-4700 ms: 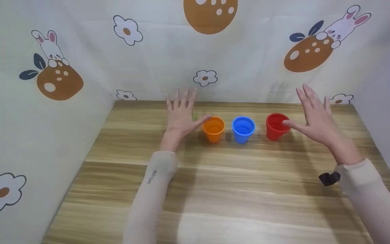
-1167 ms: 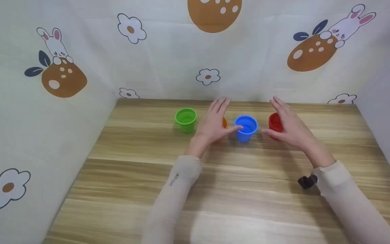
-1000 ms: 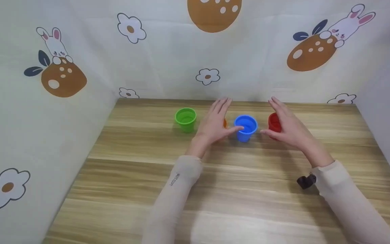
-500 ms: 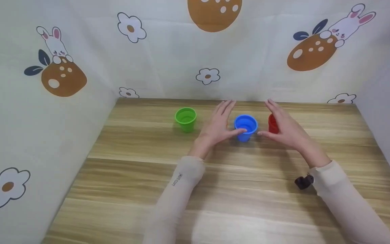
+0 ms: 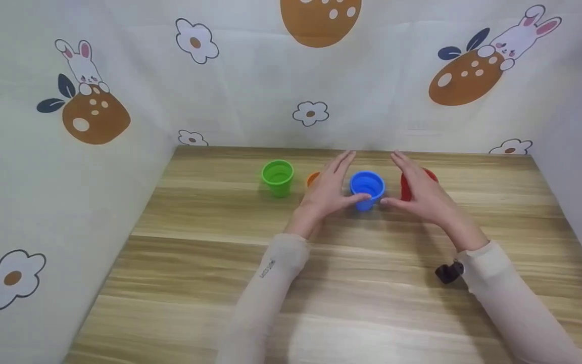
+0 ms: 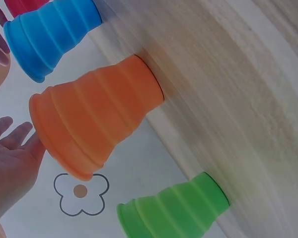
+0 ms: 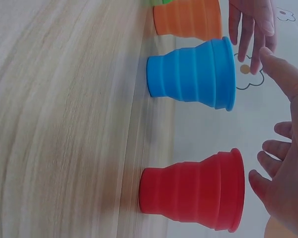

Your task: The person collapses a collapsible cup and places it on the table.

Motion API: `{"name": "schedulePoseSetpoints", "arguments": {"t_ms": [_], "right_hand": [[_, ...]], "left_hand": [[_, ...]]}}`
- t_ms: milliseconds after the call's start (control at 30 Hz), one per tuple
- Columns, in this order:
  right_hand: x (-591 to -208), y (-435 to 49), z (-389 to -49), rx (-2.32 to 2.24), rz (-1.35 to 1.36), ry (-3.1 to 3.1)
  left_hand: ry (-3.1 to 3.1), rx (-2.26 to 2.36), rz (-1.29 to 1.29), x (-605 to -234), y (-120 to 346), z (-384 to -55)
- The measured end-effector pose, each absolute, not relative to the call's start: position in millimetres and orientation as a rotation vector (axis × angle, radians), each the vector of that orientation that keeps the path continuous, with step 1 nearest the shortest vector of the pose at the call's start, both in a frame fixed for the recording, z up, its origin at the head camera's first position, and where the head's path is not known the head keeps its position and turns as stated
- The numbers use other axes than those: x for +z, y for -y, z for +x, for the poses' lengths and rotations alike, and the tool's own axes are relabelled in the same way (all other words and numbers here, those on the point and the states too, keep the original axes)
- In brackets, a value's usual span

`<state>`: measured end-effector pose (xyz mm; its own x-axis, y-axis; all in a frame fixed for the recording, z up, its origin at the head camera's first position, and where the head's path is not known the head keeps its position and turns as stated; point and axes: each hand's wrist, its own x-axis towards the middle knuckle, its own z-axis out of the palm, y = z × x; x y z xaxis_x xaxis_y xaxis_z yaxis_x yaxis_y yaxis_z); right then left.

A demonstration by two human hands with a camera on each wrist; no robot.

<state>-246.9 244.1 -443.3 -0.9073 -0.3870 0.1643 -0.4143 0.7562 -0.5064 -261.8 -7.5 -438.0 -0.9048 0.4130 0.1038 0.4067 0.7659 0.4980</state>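
Observation:
In the head view a row of cups stands upright: a green cup [image 5: 278, 178], an orange cup [image 5: 312, 178], a blue cup [image 5: 367, 184] and a red cup [image 5: 405, 188]. My left hand [image 5: 325, 193] hovers over the orange cup and hides most of it, its thumb in front of the blue cup's rim. Over the red cup is my right hand [image 5: 422, 196], partly covering it, thumb pointing at the blue cup. Neither hand holds anything; the wrist views show both above rim height, beside the ribbed orange cup [image 6: 94, 116] and red cup [image 7: 193, 191].
The cups stand on a wood-grain table [image 5: 200, 283], near its back edge. A pale cloth [image 5: 250, 91] printed with rabbits and flowers hangs behind and along the sides. A small black device [image 5: 449, 273] sits at the right wrist.
Both hands have moved inward from wider apart, the left from near the green cup to over the orange one. The green cup has come into view. The cups appear to stand where they were.

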Motion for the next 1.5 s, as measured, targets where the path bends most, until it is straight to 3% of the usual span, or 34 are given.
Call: {"name": "schedulePoseSetpoints", "arguments": {"t_ms": [1500], "right_hand": [[-449.2,-221.3,-249.1,0.911,0.675,2.950]], "left_hand": [[-2.825,0.966,0.588,-440.8,-7.3,-264.8]]}}
